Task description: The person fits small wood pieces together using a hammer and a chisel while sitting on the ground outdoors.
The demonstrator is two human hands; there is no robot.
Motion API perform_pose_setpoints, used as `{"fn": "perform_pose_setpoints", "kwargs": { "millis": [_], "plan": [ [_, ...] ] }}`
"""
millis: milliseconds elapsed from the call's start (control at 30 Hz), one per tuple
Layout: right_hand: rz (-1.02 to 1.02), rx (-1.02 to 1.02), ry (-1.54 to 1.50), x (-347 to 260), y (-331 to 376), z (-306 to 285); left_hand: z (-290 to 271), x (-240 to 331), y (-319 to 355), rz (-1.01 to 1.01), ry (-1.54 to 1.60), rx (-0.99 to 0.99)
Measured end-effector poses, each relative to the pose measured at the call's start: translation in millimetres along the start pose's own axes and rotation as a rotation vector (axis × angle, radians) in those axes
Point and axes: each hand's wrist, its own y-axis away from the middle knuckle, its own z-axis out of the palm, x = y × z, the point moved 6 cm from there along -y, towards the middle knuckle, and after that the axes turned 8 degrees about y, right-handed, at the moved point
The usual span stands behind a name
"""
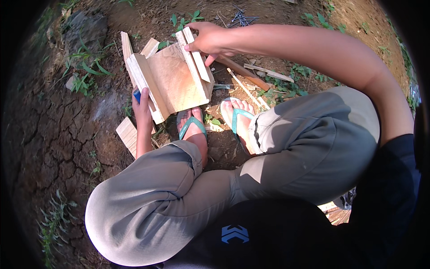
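A wooden piece made of a flat board [172,78] with raised strips along two sides tilts above the ground in front of my feet. My right hand [208,40] wraps round the far end of a pale wooden strip [198,58] on its right side, thumb on top. At the left side, my left hand [143,119] grips the outer edge near the left strip [145,87], with its thumb pointing up. A short blue cylinder [137,94] shows by that thumb; its kind I cannot make out. The left fingers are mostly hidden behind the wood.
Several loose nails [242,18] lie in a pile beyond my right forearm. A brown wooden handle [251,76] and thin offcuts [268,72] lie to the right. Another board scrap [127,134] is at left. My sandalled feet [193,125] stand close below. A rock [85,38] sits far left.
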Motion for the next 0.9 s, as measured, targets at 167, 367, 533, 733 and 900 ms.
{"fn": "perform_pose_setpoints", "kwargs": {
  "millis": [167, 367, 533, 733, 900],
  "plan": [
    [0.003, 0.065, 0.090, -2.8, 3.8, -2.0, -3.3, -3.5, -1.7, 0.008, -0.014, 0.029],
    [0.001, 0.132, 0.198, -5.7, 2.3, -5.3, 2.4, 2.8, 1.9, 0.015, 0.011, 0.013],
    [-0.051, 0.166, 0.258, -11.7, -6.1, -4.4, 1.6, 1.1, 0.5, 0.017, 0.042, 0.006],
    [0.029, 0.053, 0.298, -4.0, -13.6, -3.2, 6.5, 9.5, 2.7, 0.030, -0.016, 0.012],
    [0.126, -0.082, 0.205, 0.6, -13.7, 2.6, 1.1, 2.5, 2.7, 0.021, -0.002, 0.031]
  ]
}}
